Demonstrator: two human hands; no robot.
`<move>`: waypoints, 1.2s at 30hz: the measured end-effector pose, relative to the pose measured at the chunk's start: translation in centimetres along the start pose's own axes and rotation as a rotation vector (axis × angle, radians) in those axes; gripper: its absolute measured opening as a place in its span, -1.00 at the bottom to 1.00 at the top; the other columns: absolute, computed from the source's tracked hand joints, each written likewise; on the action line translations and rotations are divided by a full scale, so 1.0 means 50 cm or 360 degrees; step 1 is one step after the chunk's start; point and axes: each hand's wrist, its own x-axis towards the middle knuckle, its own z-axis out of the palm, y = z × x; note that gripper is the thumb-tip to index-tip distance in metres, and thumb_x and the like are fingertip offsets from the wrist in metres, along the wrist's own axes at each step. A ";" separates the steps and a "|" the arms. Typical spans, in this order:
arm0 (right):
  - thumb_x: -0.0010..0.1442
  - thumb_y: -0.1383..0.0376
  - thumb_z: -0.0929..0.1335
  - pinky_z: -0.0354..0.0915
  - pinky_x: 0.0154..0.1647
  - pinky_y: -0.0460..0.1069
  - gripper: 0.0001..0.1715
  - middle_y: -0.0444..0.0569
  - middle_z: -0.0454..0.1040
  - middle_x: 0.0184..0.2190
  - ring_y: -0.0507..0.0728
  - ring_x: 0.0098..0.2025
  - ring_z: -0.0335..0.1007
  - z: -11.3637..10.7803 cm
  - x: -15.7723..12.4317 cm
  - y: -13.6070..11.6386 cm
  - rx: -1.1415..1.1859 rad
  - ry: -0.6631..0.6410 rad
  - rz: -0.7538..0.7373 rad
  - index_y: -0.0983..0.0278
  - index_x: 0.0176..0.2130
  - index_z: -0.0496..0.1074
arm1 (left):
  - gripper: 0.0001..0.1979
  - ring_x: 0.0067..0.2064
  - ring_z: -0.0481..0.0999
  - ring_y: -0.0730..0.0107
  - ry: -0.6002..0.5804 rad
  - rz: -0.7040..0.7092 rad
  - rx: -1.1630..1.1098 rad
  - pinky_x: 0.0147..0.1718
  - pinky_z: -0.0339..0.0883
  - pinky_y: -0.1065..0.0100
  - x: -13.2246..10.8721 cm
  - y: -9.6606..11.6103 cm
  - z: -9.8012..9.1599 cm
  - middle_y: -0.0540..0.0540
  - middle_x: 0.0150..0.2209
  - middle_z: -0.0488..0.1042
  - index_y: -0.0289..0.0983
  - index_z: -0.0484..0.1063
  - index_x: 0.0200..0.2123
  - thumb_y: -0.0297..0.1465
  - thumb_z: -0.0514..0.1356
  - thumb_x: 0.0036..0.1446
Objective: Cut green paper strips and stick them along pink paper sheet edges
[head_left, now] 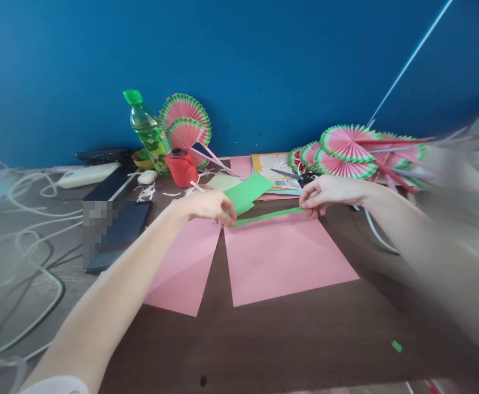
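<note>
Between my two hands a narrow green paper strip [267, 218] is stretched along the far edge of a pink paper sheet [284, 257]. My left hand [214, 208] pinches the strip's left end, and my right hand [319, 196] pinches its right end. To the left lies a second pink sheet [185, 268], partly under my left forearm. Just beyond the strip are green paper pieces [249, 191], close to my left hand. Scissors [294, 176] lie behind my right hand.
Watermelon-patterned paper fans [348, 148] are piled at the back right, with more fans [186, 123] by a green-capped bottle [146, 128] and red container [182, 168]. White cables [38, 246] and a dark device [124, 235] occupy the left. A green scrap [397, 346] lies front right.
</note>
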 end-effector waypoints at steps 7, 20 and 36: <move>-0.18 0.22 0.47 0.27 -0.66 -0.11 -0.81 -0.07 0.47 -0.66 0.01 -0.64 0.35 0.006 0.010 0.007 -0.0157 0.0022 0.0064 0.29 -0.57 0.46 | -0.85 -0.44 0.42 0.42 0.0075 0.0006 0.0172 -0.48 0.15 0.46 0.012 -0.015 0.007 -0.01 -0.53 0.49 -0.25 0.49 -0.50 -0.32 0.20 -0.20; -0.21 0.30 0.48 0.33 -0.61 -0.11 -0.85 -0.07 0.48 -0.66 0.03 -0.60 0.40 0.008 0.012 0.009 -0.0091 0.0062 0.0109 0.29 -0.58 0.45 | -0.84 -0.42 0.46 0.36 0.0063 -0.0046 0.0170 -0.48 0.22 0.44 0.016 -0.016 0.011 -0.06 -0.52 0.50 -0.28 0.47 -0.52 -0.34 0.17 -0.23; -0.14 0.30 0.43 0.42 -0.46 -0.11 -0.83 -0.09 0.49 -0.59 0.04 -0.48 0.46 0.011 0.018 0.008 -0.0341 0.0051 0.0182 0.32 -0.48 0.39 | -0.78 -0.38 0.46 0.39 0.0067 -0.0126 0.0380 -0.51 0.16 0.48 0.016 -0.006 0.012 -0.05 -0.47 0.51 -0.30 0.48 -0.46 -0.30 0.15 -0.20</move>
